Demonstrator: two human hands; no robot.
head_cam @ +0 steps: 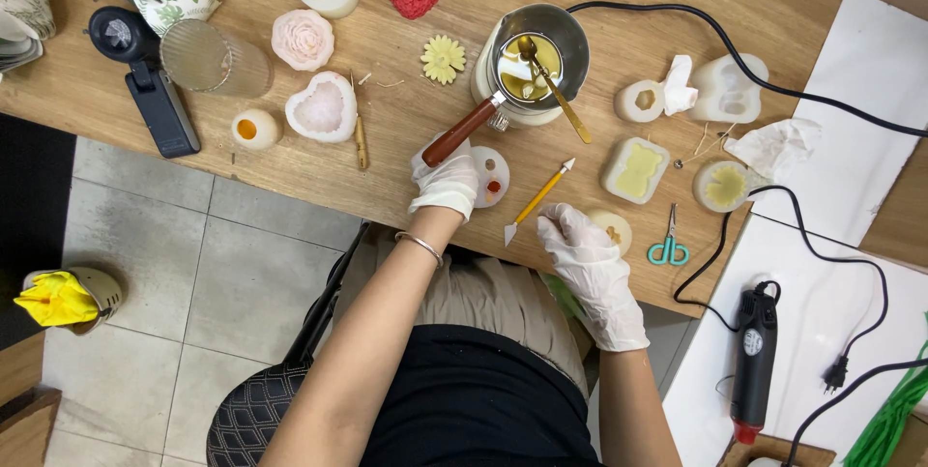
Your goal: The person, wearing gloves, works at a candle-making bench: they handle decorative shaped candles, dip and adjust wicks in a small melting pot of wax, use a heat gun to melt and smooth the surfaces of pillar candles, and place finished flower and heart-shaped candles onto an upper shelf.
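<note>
Gloved hands at cluttered desk [406, 153].
Left hand [447, 182] grips pot handle [458, 132]; right hand [580, 240], curled, holds nothing visible; knife [537, 200] between; moulds around.

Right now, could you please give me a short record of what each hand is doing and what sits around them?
left hand: gloved, resting on the round white mould
right hand: gloved, fingers curled, beside the yellow craft knife
melting pot: yellow wax, spoon inside
near edge: teal scissors
table: wooden

Your wooden table [406, 129] is carrying a melting pot [530, 66], silicone moulds [633, 169], scissors [668, 247] and a yellow tool [537, 202].
</note>
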